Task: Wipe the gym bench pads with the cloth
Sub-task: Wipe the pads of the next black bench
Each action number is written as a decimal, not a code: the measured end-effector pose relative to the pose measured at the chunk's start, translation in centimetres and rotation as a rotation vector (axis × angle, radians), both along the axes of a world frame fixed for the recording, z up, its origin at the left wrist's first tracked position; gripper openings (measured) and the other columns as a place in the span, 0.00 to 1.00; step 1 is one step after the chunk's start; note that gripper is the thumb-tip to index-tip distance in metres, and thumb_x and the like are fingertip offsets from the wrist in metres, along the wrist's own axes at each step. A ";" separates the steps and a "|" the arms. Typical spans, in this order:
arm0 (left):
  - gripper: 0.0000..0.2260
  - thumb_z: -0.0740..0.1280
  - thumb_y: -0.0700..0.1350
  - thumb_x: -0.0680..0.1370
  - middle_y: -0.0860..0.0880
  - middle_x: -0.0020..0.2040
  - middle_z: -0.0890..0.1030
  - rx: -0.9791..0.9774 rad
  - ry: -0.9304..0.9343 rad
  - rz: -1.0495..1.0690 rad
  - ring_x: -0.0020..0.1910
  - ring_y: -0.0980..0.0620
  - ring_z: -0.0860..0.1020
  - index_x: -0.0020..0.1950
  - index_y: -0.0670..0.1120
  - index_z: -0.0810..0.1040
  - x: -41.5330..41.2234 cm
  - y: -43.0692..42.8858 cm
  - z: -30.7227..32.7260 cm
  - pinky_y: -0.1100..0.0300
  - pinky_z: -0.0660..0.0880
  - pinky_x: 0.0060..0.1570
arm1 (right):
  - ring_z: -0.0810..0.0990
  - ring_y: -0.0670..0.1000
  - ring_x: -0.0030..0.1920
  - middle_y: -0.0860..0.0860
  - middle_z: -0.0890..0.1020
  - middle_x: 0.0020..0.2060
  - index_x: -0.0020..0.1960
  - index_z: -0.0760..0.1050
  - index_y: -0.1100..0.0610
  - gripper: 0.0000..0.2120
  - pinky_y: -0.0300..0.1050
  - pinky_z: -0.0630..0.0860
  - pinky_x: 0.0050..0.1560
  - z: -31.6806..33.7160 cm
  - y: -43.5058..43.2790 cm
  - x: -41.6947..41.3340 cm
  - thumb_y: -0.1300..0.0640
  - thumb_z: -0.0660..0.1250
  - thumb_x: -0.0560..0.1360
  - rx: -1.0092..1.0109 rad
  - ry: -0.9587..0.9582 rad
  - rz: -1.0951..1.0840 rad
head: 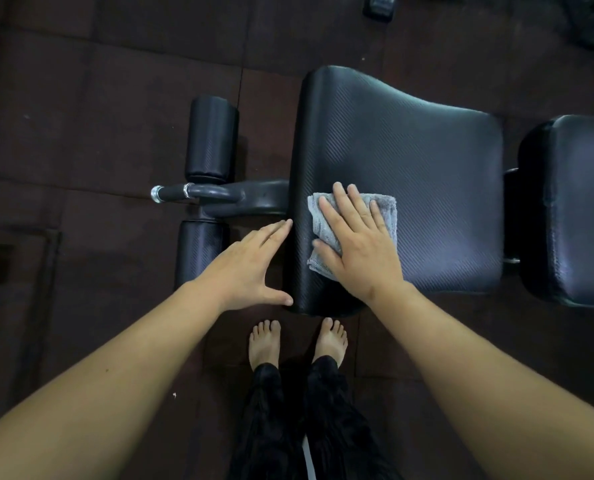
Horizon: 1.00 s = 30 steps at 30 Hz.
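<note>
A black textured seat pad (409, 161) of the gym bench fills the middle of the view. On its near left part lies a folded grey cloth (323, 230), pressed flat under my right hand (357, 244). My left hand (250, 268) is spread, fingers apart, with its fingertips and thumb against the pad's left edge, holding nothing. A second black pad (579, 209) lies to the right, across a gap.
Two black foam rollers (210, 140) (198, 251) sit on a metal bar (198, 194) left of the seat pad. My bare feet (297, 341) stand on the dark rubber floor tiles (80, 116) just below the pad. Dark equipment (378, 6) lies at the top edge.
</note>
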<state>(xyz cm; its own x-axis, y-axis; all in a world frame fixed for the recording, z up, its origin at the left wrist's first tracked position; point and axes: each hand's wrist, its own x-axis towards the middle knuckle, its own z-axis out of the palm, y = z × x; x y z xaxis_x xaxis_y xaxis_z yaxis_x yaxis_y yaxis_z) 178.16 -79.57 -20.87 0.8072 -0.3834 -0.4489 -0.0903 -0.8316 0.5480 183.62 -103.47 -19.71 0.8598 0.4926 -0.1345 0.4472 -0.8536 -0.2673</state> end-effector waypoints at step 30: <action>0.41 0.72 0.65 0.74 0.54 0.77 0.67 0.388 -0.130 0.498 0.76 0.50 0.62 0.82 0.53 0.61 -3.0 25.8 35.9 0.47 0.70 0.70 | 0.59 0.49 0.81 0.48 0.69 0.77 0.80 0.63 0.52 0.25 0.42 0.58 0.75 36.8 31.4 4.8 0.51 0.63 0.84 0.321 0.231 0.206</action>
<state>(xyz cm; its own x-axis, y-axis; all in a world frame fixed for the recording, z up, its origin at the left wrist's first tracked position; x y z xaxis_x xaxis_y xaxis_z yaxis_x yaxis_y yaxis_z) 175.17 -53.78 15.06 0.9039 0.2216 -0.3659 0.3120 -0.9266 0.2098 188.47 -72.11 17.14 0.7046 0.6988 -0.1236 0.4969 -0.6102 -0.6170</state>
